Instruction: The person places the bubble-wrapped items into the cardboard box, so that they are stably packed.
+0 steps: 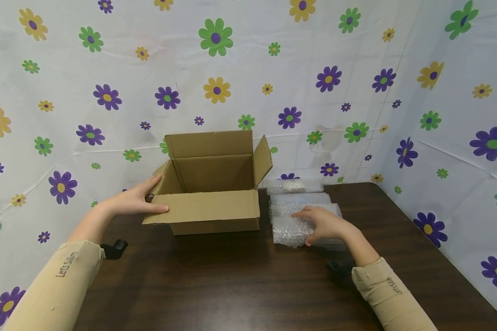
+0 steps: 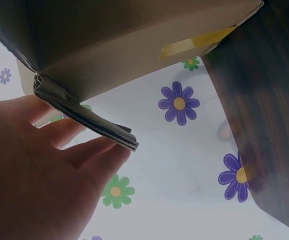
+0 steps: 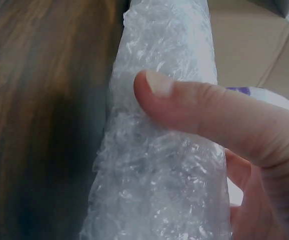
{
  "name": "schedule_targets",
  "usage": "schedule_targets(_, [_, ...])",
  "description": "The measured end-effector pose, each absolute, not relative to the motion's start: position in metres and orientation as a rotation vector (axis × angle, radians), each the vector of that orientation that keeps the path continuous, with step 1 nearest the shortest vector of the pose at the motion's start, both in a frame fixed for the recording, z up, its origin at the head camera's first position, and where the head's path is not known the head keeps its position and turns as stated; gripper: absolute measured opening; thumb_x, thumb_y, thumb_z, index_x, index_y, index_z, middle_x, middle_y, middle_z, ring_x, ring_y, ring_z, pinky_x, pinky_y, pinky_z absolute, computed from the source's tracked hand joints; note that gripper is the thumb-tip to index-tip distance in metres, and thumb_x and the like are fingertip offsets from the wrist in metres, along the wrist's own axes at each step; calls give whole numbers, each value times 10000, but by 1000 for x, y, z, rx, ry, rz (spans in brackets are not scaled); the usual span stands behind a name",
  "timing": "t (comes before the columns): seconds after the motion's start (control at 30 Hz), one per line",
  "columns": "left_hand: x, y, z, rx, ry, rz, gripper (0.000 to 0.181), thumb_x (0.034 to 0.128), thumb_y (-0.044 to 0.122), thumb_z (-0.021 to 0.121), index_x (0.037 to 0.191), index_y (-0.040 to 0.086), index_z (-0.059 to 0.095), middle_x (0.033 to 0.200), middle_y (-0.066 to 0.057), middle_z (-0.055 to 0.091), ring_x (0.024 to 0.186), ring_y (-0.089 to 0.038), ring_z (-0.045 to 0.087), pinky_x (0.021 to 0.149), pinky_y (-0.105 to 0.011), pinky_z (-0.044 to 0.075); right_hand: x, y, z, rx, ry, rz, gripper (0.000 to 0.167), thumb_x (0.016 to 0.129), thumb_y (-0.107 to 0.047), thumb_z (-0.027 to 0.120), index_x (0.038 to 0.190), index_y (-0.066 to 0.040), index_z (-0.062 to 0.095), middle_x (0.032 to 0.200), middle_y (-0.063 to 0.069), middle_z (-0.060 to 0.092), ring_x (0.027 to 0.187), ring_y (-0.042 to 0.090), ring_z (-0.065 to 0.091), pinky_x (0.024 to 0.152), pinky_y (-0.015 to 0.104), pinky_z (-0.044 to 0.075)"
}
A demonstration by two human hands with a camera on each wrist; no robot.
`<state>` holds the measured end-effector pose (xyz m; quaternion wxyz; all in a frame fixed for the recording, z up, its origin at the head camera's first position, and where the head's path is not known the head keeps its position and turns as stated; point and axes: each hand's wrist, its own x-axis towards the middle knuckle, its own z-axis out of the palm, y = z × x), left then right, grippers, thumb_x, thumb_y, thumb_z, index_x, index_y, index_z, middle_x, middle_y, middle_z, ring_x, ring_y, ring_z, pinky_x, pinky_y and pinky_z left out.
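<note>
An open cardboard box (image 1: 215, 225) stands on the dark table, flaps spread. My left hand (image 1: 128, 200) grips its left side, the thumb over the front flap and the fingers at the left flap; in the left wrist view the hand (image 2: 49, 165) has its fingers behind a folded flap (image 2: 84, 116). Right of the box lie several bubble-wrapped packages (image 1: 300, 198) in a row, front to back. My right hand (image 1: 329, 225) grips the nearest one (image 1: 287, 231). In the right wrist view its thumb (image 3: 184, 105) presses the bubble wrap (image 3: 154, 175), with other fingers partly hidden on the far side.
The dark wood table (image 1: 240, 280) extends in front of the box and to the right of the packages. A white cloth with colourful flowers (image 1: 248, 59) hangs behind the table and along the right side. Yellow tape (image 2: 197, 42) is on the box's outer side.
</note>
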<state>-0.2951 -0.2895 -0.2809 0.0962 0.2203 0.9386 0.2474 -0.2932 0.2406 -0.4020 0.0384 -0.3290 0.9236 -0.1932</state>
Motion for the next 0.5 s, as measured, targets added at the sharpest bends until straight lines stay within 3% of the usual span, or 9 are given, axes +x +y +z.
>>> schedule_targets(0.5, [-298,-294,-282,647,2770,752,1058,863,412,704,1549,16,3,1581,-272,5,1428,-469,40,1087,-654,136,-291,234,-383,-1012,2805,-651,788,696,-248,861,1401,-130,532,1283,86,534,1109,279,550,865,476,490])
